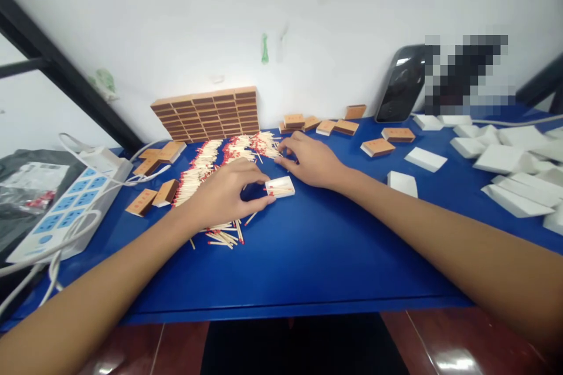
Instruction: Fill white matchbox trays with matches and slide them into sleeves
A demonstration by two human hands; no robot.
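My left hand [233, 193] grips a small white matchbox tray [288, 183] by its left end, between thumb and fingers. A few red-tipped matches [280, 190] lie inside the tray. Beyond it, my right hand [310, 158] is closed in a loose pinch at the right edge of the heaped matches [264, 143]. What its fingertips hold, if anything, is too small to make out. Rows of loose matches [193, 173] spread behind and beneath my left hand, partly hidden by it. Several stray matches [224, 238] lie nearer the front.
Stacked brown matchboxes [211, 114] form a block against the wall. Loose matchboxes [378, 147] lie on both sides of the blue table [308, 269]. White trays [505, 158] are heaped at the right. A dark phone-like device [400, 85] leans at the back; a power strip [73, 205] with cables sits left.
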